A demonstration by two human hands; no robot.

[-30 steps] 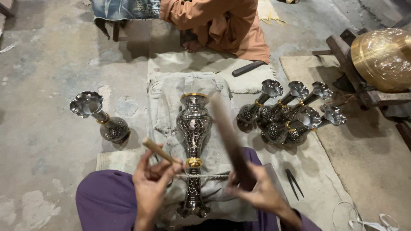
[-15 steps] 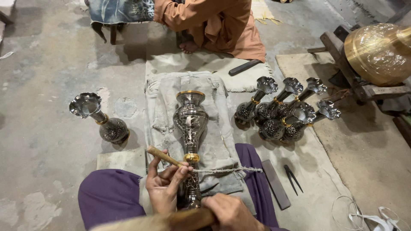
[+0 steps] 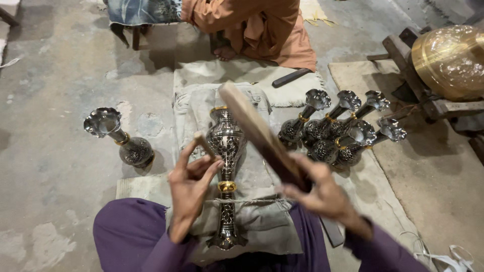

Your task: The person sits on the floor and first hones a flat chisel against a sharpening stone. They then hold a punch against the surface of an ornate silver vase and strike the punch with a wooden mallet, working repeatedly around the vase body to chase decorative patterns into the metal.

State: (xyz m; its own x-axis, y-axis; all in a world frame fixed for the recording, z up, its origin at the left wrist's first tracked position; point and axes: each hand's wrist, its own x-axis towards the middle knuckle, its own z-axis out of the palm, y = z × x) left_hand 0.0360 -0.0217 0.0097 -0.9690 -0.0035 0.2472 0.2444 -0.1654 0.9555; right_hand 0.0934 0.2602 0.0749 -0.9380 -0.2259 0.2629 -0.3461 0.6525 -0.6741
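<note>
A tall engraved metal vase [image 3: 225,151] with gold bands lies on a grey cloth [image 3: 262,221] over my lap, tied down by a cord across its stem. My left hand [image 3: 189,189] pinches a short wooden-handled chisel [image 3: 202,143], whose tip rests by the vase's body. My right hand [image 3: 322,194] grips a flat wooden mallet stick [image 3: 257,133], raised at a slant over the vase.
One finished vase [image 3: 121,141] lies on the concrete at the left. Several similar vases [image 3: 338,131] are piled at the right. Another person in orange clothes [image 3: 262,25] sits beyond. A large brass pot [image 3: 448,60] rests on a wooden stand. A dark file [image 3: 291,77] lies on the cloth.
My right hand swung the wooden stick down out of view half a second ago and has raised it again over the vase. My left hand stays on the chisel.
</note>
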